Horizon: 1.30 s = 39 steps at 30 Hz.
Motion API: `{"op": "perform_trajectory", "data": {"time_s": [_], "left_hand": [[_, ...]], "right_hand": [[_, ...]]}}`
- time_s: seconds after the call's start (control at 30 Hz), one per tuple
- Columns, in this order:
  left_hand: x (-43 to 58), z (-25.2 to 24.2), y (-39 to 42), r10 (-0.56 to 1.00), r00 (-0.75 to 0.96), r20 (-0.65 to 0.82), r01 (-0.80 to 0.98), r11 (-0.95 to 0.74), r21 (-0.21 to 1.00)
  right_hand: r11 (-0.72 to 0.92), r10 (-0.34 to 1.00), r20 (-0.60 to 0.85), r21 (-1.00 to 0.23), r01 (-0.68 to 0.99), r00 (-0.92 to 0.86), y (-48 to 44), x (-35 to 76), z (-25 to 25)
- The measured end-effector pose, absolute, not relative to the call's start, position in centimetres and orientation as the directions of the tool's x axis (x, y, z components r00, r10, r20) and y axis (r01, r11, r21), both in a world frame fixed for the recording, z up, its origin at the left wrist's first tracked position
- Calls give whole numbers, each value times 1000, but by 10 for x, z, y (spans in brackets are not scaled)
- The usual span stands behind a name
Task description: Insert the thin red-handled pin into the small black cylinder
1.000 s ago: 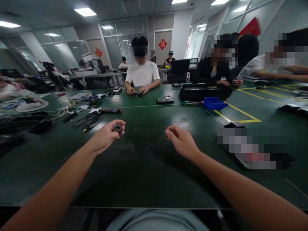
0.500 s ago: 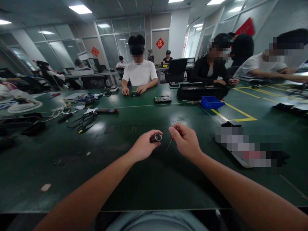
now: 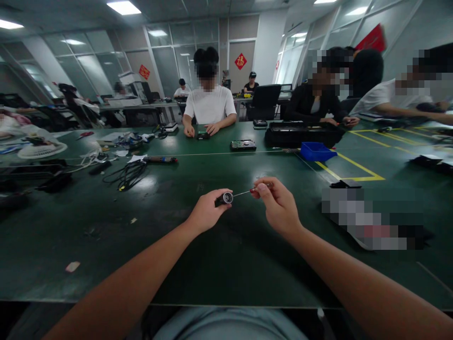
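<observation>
My left hand (image 3: 205, 212) is closed round a small dark cylindrical part (image 3: 224, 199) with a shiny round face, held above the green table (image 3: 219, 255). My right hand (image 3: 278, 205) pinches a thin screwdriver (image 3: 246, 192) with a reddish handle. The screwdriver's metal tip points left and touches the shiny face of the part. Both hands hover close together over the middle of the table.
A blurred dark object (image 3: 371, 222) lies to the right. A blue bin (image 3: 316, 151), a black tray (image 3: 300, 133) and a circuit board (image 3: 242, 145) sit farther back. Cables (image 3: 125, 175) and tools lie at the left. Several people sit across the table.
My left hand carried the cylindrical part rightward to meet my right hand. The screwdriver swung up from pointing down to pointing left at the part's face.
</observation>
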<state>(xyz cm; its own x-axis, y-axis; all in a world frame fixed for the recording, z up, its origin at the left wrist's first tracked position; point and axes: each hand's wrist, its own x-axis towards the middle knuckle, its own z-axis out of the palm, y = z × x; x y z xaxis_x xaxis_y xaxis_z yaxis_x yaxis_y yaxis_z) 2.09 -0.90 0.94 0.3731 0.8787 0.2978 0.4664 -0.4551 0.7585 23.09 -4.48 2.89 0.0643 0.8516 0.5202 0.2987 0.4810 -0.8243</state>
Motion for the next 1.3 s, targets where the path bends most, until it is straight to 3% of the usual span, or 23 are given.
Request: {"op": "perform_trajectory", "data": {"time_s": [0.43, 0.67, 1.03, 1.3], "left_hand": [[20, 8, -10, 871, 384, 305, 459, -467, 756], [19, 5, -9, 856, 401, 325, 451, -494, 743], [18, 6, -8, 868, 396, 301, 481, -475, 737], [18, 6, -9, 856, 418, 303, 486, -493, 722]], "right_hand": [[449, 866, 498, -815, 365, 47, -45, 231, 33], [404, 845, 532, -704, 583, 56, -46, 234, 37], [503, 845, 531, -740, 446, -73, -44, 235, 31], [441, 876, 477, -741, 506, -64, -47, 233, 38]]}}
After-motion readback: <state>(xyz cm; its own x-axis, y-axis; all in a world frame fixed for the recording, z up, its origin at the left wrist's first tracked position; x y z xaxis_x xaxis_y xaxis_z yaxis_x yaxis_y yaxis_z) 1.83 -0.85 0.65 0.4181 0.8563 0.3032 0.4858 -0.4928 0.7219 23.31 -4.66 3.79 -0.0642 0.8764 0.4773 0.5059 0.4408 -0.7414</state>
